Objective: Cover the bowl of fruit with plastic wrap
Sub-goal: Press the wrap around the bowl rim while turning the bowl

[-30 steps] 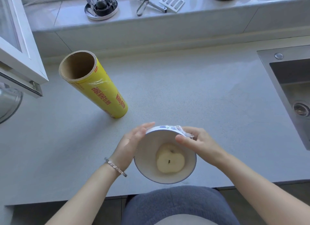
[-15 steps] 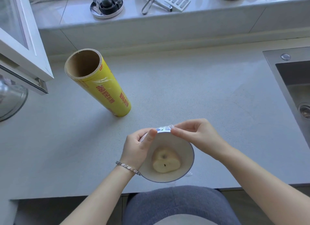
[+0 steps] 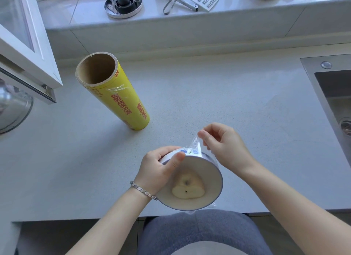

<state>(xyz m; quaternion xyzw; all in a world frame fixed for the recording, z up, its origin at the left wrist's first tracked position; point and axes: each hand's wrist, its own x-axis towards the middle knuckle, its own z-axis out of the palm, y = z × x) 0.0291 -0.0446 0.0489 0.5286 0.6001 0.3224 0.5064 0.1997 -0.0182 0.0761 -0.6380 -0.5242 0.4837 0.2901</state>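
while both hands (image 3: 155, 167) clamp bowl (image 3: 191, 180) and wrap (image 3: 194, 141), yellow roll (image 3: 114, 91) well clear

The bowl (image 3: 197, 180) sits at six o'clock at the near edge of the counter (image 3: 209, 95), tipped toward me, with the fruit (image 3: 188, 188) in it. My left hand (image 3: 157, 169) is at its nine o'clock side, thumb over the rim; my right hand (image 3: 226, 148) is at its one o'clock, pinching plastic wrap (image 3: 194, 142) above the far rim. The wrap roll (image 3: 114, 91) stands at ten o'clock, well apart. The sink (image 3: 334, 95) lies at three o'clock. The sill (image 3: 190, 24) runs behind at twelve.
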